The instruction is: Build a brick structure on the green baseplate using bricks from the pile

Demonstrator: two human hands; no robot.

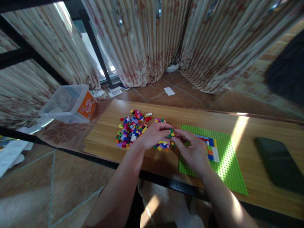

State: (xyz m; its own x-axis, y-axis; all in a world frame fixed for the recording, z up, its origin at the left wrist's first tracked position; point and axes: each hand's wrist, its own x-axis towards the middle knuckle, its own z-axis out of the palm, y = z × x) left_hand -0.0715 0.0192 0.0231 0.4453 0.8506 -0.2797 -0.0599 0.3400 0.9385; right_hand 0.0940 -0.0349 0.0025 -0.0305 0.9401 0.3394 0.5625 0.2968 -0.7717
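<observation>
Some green and yellow bricks (171, 133) are being pinched by the left hand (155, 135) just left of the green baseplate (231, 171), while the right hand (195, 152) is hovering over the baseplate's left part, fingers close to them, its own grip impossible to tell. Loose bricks (131, 130) are lying heaped farther left of the baseplate, and a clear plastic box (68, 106) is showing beyond them.

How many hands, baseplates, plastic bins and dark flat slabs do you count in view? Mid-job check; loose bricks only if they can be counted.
Hands: 2, left hand and right hand
Green studded baseplate: 1
Clear plastic bin: 1
Dark flat slab: 1
Total: 5
Loose toy bricks are too small and heaped to count, so left out.
</observation>
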